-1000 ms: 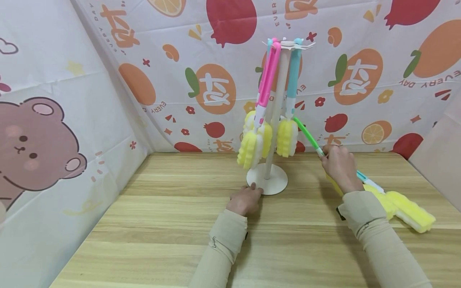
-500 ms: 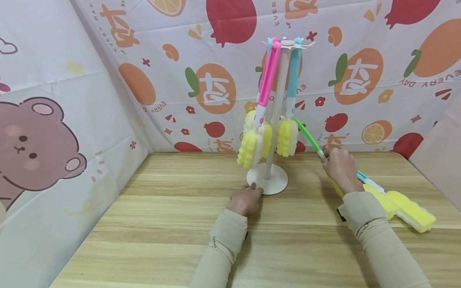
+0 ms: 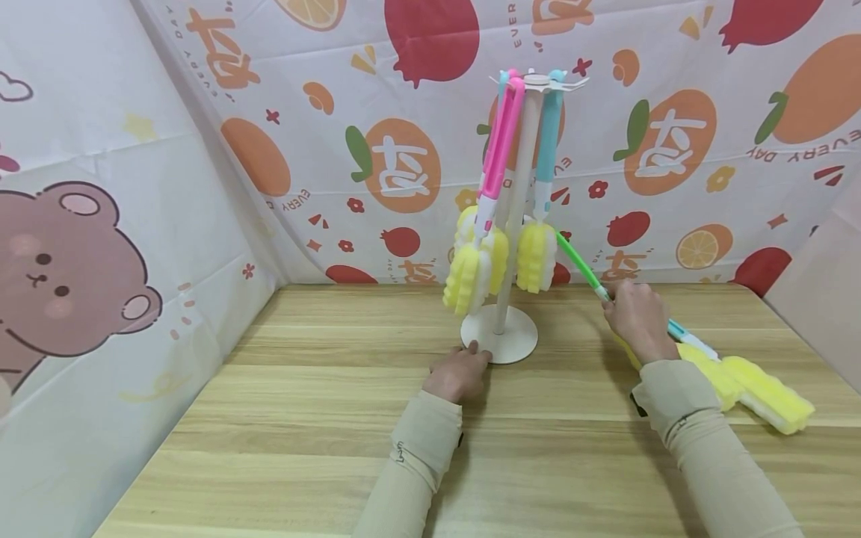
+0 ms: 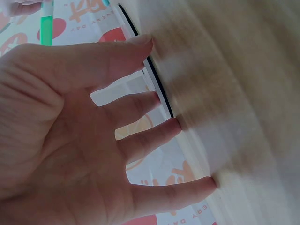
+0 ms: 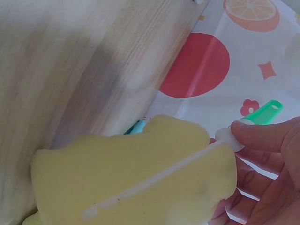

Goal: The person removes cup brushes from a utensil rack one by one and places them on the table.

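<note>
My right hand (image 3: 637,321) pinches a green-handled sponge bottle brush (image 3: 580,263) near the neck, its handle slanting up toward the stand. In the right wrist view the yellow sponge head (image 5: 117,168) fills the lower part, and thumb and fingers meet at the white neck. A white hanging stand (image 3: 516,345) stands upright on the table. My left hand (image 3: 460,373) rests at the front left of its round base, fingers extended; the left wrist view has fingertips (image 4: 171,126) along the base's edge. A pink-handled brush (image 3: 501,149) and blue-handled brushes (image 3: 549,138) hang from the stand's hooks.
Right of the right hand, a blue-handled brush (image 3: 693,340) and another yellow sponge head (image 3: 767,392) lie on the wooden table (image 3: 303,418), partly hidden by my right arm. Printed cloth (image 3: 296,246) hangs behind and at the left side.
The green-handled brush and my right hand have dropped slightly, and the handle's tip sits a little lower behind the hanging blue brush. My left hand has kept its place.
</note>
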Demonstrator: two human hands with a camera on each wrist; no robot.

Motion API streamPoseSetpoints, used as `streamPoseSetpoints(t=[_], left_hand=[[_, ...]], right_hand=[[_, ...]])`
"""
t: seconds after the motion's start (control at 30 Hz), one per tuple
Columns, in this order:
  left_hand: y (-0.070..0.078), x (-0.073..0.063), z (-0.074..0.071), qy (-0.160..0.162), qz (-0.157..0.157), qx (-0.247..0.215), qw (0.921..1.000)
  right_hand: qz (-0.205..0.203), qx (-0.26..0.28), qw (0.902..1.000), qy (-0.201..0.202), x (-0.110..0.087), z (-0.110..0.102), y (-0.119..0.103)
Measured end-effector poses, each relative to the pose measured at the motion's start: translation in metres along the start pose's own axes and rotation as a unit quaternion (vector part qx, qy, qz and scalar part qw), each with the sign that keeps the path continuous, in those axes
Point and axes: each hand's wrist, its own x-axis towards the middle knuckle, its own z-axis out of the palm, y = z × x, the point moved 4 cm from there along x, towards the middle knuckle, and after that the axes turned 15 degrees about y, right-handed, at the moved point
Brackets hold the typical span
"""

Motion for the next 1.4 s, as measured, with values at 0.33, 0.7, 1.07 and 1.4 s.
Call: streamPoseSetpoints(t=[0.33, 0.7, 1.07, 1.4], left_hand=[[0.0, 0.0, 0.0, -0.001, 0.002, 0.0, 1.0], [-0.001, 0.0, 0.0, -0.006, 0.0, 0.0, 1.0], [0.001, -0.001, -0.002, -0.005, -0.002, 0.002, 1.0], [0.001, -0.001, -0.002, -0.005, -0.003, 0.0, 1.0]], right_hand=[[0.012, -0.018, 0.9996, -0.02, -0.002, 0.005, 0.008], [-0.013, -0.05, 0.9986, -0.008, -0.005, 0.012, 0.014], [-0.012, -0.065, 0.9975, -0.023, -0.01, 0.02, 0.023], [-0.009, -0.072, 0.9969, -0.031, -0.012, 0.024, 0.029]])
